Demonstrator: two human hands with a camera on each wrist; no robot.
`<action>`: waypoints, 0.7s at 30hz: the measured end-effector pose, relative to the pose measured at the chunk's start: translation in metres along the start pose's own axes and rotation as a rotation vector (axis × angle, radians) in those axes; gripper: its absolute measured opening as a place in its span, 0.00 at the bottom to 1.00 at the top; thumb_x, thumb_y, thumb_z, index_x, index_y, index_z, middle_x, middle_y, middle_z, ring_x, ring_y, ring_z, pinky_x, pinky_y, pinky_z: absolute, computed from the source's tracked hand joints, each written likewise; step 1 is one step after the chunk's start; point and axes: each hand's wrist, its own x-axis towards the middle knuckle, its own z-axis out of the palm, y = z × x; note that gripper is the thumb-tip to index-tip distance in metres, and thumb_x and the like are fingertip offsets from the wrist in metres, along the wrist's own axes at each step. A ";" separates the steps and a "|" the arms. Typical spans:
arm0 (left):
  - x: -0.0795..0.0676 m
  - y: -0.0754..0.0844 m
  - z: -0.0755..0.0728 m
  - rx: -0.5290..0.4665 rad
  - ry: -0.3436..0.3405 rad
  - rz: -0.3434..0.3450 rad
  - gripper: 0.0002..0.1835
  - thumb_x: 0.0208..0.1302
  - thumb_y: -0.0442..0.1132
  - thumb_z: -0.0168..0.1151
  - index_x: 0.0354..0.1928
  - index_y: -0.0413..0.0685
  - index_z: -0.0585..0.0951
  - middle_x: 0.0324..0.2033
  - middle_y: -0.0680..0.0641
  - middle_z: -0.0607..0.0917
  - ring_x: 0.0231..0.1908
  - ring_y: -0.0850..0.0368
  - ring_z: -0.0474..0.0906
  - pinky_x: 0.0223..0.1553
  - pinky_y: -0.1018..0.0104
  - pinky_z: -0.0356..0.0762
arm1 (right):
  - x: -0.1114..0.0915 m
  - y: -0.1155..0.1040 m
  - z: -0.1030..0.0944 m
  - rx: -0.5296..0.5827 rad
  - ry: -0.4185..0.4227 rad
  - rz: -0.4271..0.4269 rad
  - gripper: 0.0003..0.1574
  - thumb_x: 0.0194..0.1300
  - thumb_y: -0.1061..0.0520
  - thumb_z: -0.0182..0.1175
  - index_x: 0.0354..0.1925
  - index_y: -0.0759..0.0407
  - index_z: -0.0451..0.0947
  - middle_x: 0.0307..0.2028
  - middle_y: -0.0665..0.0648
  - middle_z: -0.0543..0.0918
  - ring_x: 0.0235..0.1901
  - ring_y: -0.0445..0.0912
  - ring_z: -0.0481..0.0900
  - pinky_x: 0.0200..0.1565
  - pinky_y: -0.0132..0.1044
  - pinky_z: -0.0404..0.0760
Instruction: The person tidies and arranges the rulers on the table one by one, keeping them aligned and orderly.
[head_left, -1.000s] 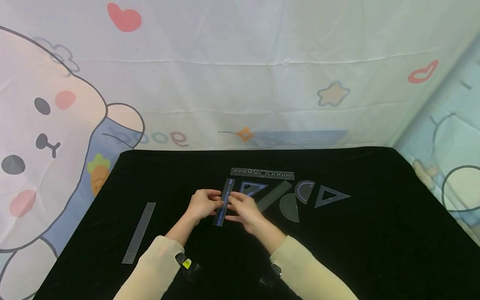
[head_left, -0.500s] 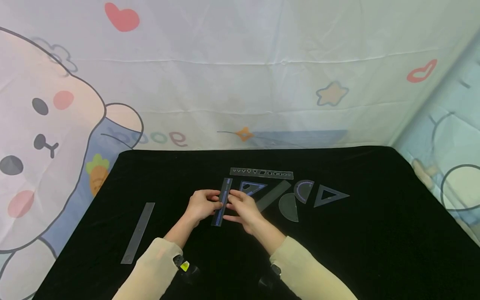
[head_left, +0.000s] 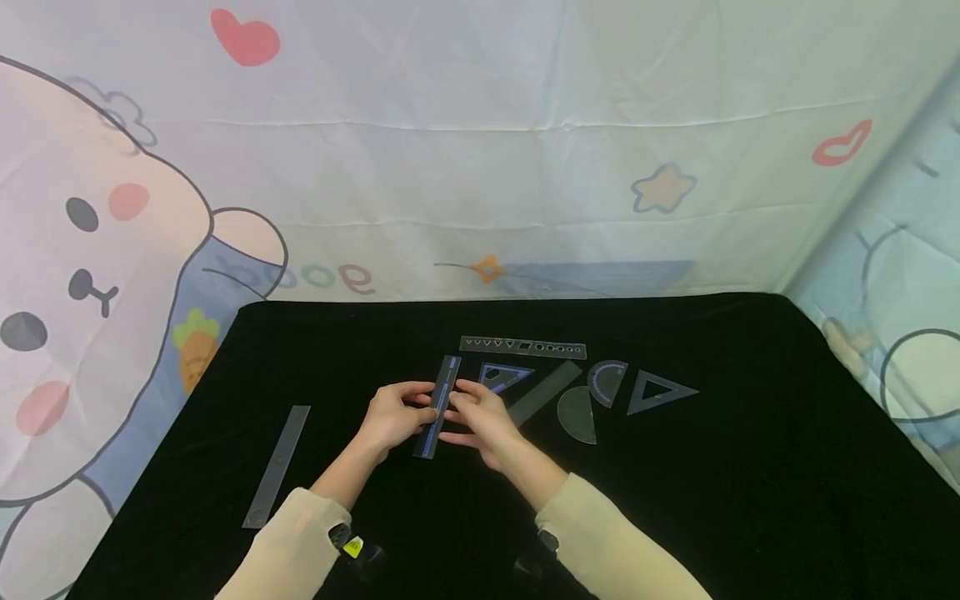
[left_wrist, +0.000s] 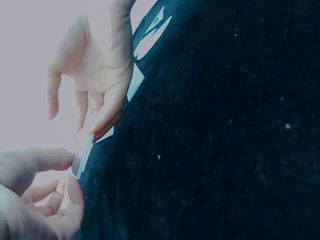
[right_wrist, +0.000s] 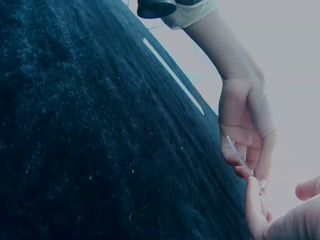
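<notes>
- A ruler with blue marks (head_left: pixel 442 390) is pinched by the left hand (head_left: pixel 390 417), with the thumb and fingers pressed together on it.
- It is held slanted, over the middle of the black cloth (head_left: pixel 675 500).
- Its right side is met by the right hand (head_left: pixel 486 423), whose fingers are held loose and apart, not wrapped around it.
- To the right, a blue triangle (head_left: pixel 512 372), a slanted clear ruler (head_left: pixel 545 393), two half circles (head_left: pixel 577 417) and a plain triangle (head_left: pixel 652 401) are seen.
- Behind these, a ruler with cut-out shapes (head_left: pixel 522 347) is laid.
- A long ruler (head_left: pixel 277 467) is placed far left.
</notes>
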 end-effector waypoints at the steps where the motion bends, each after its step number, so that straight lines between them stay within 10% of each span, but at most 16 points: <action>1: -0.001 -0.001 -0.001 -0.002 0.001 0.001 0.22 0.56 0.35 0.63 0.55 0.50 0.76 0.43 0.45 0.76 0.36 0.54 0.76 0.35 0.65 0.80 | 0.000 0.000 0.001 0.000 -0.002 0.003 0.32 0.68 0.55 0.48 0.67 0.61 0.54 0.61 0.66 0.65 0.53 0.55 0.73 0.45 0.45 0.81; 21: -0.018 -0.010 -0.010 -0.060 -0.017 0.035 0.22 0.55 0.33 0.63 0.54 0.49 0.75 0.41 0.44 0.77 0.30 0.55 0.78 0.33 0.65 0.80 | 0.003 0.011 0.016 -0.083 0.036 0.010 0.19 0.64 0.61 0.53 0.53 0.63 0.63 0.41 0.60 0.73 0.32 0.45 0.74 0.34 0.39 0.84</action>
